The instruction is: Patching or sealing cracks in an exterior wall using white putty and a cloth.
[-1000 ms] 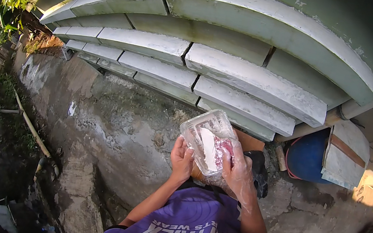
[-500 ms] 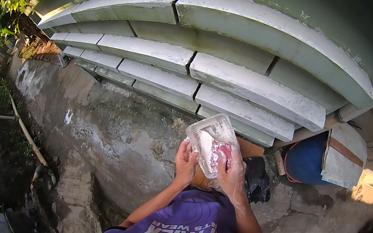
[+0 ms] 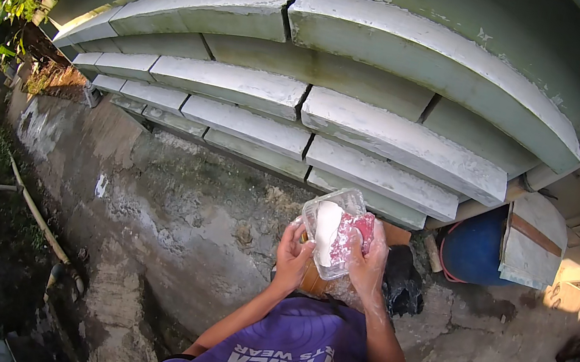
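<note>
My left hand (image 3: 292,252) is closed on the left side of a clear plastic tub (image 3: 352,201), which is tilted in front of my chest. Inside the tub, thick white paste (image 3: 327,227) is heaped toward the left. My right hand (image 3: 368,267), smeared with white, grips a red block-like thing (image 3: 364,227) at the tub's right side. White paste coats much of that red thing, and I cannot make out its kind. My right fingers are partly hidden behind it.
Ahead rises a pale green wall with stepped, white-coated ledges (image 3: 405,135). To the right are a black plastic bag (image 3: 405,281) and a blue barrel (image 3: 474,246) with a covering sheet (image 3: 537,241). Pipes (image 3: 40,208) lie left on the rough concrete floor (image 3: 174,231).
The tub has shifted slightly right and toward me, and its tilt has changed. Both hands have moved with it. The red thing now sits higher, near the tub's right edge.
</note>
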Available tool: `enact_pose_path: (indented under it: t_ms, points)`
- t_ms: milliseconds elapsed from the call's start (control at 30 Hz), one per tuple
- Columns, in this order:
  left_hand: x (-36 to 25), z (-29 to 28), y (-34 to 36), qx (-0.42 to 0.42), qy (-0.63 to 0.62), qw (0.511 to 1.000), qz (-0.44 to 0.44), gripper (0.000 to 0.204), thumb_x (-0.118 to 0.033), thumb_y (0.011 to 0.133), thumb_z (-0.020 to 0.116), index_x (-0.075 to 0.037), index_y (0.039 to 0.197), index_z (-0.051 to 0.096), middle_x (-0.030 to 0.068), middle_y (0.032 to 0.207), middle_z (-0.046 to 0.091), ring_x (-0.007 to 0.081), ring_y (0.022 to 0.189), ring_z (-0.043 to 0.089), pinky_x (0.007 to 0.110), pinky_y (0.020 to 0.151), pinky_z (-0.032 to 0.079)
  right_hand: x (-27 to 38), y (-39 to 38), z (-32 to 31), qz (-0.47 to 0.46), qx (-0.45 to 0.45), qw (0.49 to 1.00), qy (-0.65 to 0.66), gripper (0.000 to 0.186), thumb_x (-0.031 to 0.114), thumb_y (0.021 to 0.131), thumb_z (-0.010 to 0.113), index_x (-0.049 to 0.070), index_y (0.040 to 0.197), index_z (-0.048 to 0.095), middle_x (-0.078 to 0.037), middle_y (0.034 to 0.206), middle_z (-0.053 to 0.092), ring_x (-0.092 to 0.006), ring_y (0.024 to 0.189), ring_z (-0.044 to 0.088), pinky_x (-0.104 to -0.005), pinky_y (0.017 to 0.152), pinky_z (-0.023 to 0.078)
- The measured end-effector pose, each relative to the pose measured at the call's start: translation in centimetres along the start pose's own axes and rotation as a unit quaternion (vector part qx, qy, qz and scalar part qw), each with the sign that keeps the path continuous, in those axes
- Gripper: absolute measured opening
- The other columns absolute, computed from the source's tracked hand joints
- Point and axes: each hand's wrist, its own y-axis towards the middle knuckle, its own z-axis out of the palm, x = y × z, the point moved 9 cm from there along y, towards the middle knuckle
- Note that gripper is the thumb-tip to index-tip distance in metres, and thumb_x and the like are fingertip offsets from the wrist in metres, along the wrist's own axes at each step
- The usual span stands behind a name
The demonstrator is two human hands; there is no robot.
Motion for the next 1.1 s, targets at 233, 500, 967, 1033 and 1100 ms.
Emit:
enact_pose_path:
  t_ms: [233, 500, 967, 1033, 1100]
  points:
    - [0.5, -0.8, -0.3, -0.032, -0.007, 0.999, -0.038, 0.057, 0.007, 0.093, 0.052, -0.001, 0.144, 0.029, 0.0135, 0.142, 0.044, 0.0132, 0.109, 0.058, 0.023, 0.080, 0.053, 0.0, -0.3, -0.4, 0.077, -0.052, 0.990, 0.103, 0.026, 0.007, 0.096, 0.056, -0.005, 0.118, 0.051, -0.013, 0.101, 0.061, -0.0227, 0.097, 0.061, -0.0362, 0.086, 0.049]
    - [0.9, -0.3, -0.7, -0.065, -0.027, 0.997, -0.043, 0.046, -0.002, 0.097, 0.050, -0.003, 0.140, 0.033, 0.0060, 0.137, 0.051, 0.0058, 0.099, 0.058, 0.018, 0.069, 0.049, 0.1, -1.9, -3.0, -0.055, -0.163, 0.984, 0.043, 0.015, 0.008, 0.100, 0.051, 0.000, 0.112, 0.051, -0.005, 0.088, 0.061, -0.0037, 0.064, 0.053, -0.0216, 0.053, 0.045]
    - [0.5, -5.0, -1.0, -0.173, 0.000, 0.984, -0.032, 0.033, -0.019, 0.101, 0.052, -0.007, 0.130, 0.044, -0.0031, 0.103, 0.057, 0.0014, 0.075, 0.050, 0.017, 0.058, 0.041, -2.5, 3.5, -17.7, 0.019, -0.239, 0.970, -0.029, 0.021, -0.001, 0.093, 0.055, -0.002, 0.114, 0.057, -0.018, 0.109, 0.065, -0.0242, 0.103, 0.064, -0.0340, 0.090, 0.048]
    - [0.4, -5.0, -1.4, -0.174, 0.020, 0.984, -0.039, 0.031, -0.024, 0.101, 0.052, -0.009, 0.127, 0.046, -0.0028, 0.102, 0.058, 0.0009, 0.070, 0.050, 0.017, 0.054, 0.039, 0.4, 7.0, -19.5, -0.134, -0.218, 0.953, -0.165, 0.026, -0.004, 0.088, 0.055, -0.001, 0.114, 0.060, -0.017, 0.111, 0.066, -0.0268, 0.106, 0.064, -0.0364, 0.091, 0.049]
    - [0.5, -4.0, -1.4, -0.172, 0.019, 0.984, -0.032, 0.028, -0.026, 0.102, 0.051, -0.010, 0.125, 0.047, -0.0040, 0.096, 0.058, 0.0008, 0.068, 0.050, 0.017, 0.052, 0.038, 2.6, 9.9, -18.7, -0.308, -0.161, 0.875, -0.337, 0.042, -0.010, 0.077, 0.056, 0.002, 0.117, 0.062, -0.015, 0.117, 0.066, -0.0305, 0.111, 0.062, -0.0403, 0.095, 0.049]
